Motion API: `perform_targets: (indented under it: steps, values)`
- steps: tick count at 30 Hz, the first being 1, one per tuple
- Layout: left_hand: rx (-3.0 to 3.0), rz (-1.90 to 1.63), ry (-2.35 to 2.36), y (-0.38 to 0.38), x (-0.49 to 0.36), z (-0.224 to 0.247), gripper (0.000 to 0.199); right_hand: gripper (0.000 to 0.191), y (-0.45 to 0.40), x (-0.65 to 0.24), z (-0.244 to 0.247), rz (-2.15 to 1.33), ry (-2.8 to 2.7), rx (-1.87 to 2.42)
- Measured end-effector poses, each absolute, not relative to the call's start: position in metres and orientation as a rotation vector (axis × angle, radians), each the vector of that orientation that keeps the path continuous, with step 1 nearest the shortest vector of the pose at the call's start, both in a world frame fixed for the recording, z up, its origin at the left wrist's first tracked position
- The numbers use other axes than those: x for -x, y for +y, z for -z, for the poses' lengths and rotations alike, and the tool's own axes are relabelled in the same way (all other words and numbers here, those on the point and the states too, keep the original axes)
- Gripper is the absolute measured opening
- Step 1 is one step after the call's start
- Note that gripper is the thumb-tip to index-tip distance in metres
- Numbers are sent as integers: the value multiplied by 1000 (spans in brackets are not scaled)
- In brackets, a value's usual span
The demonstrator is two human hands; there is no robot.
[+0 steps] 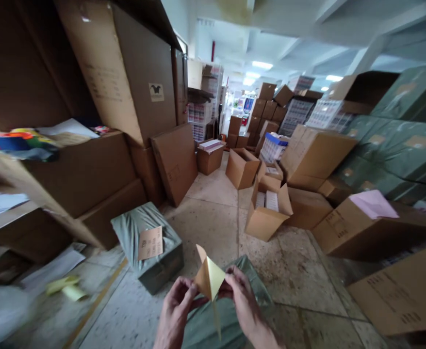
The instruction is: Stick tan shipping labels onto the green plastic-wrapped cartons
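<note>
A small piece of yellow and brown folded paper is held up between both hands at the bottom centre. My left hand pinches its brown left side between thumb and fingers. On the right, my right hand grips the pale yellow side the same way. A thin pale strip hangs below the paper. Beneath the hands lies a green wrapped package, partly hidden by them. Another green wrapped box with a brown printed label stands on the floor to the left.
Open cartons stand on the floor ahead, right of centre. A flat carton leans at the left against large boxes. Cartons and stacked green bales line the right side. Yellow scraps lie at the lower left.
</note>
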State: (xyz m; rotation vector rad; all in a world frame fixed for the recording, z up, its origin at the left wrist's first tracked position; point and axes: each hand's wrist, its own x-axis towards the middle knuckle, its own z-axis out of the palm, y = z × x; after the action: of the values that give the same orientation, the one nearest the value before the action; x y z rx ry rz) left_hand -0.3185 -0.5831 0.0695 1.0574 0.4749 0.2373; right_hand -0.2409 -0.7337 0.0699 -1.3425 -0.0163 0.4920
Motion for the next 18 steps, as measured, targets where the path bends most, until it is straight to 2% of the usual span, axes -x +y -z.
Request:
perform_targets:
  steps: [3, 6, 12, 18]
  values:
    - [-1117, -241, 423, -582, 320, -69, 32, 30, -732, 244, -78, -538, -76, 1379]
    - [-1191, -222, 348, -582, 322, -64, 29, 47, -727, 247, -78, -565, -186, 1481]
    - [-1198, -241, 402, -569, 323, -44, 31, 43, -738, 239, -53, -318, -177, 1686]
    - [-1162, -218, 430, -544, 323, -36, 29, 45, -810, 192, -25, -263, 86, 1645]
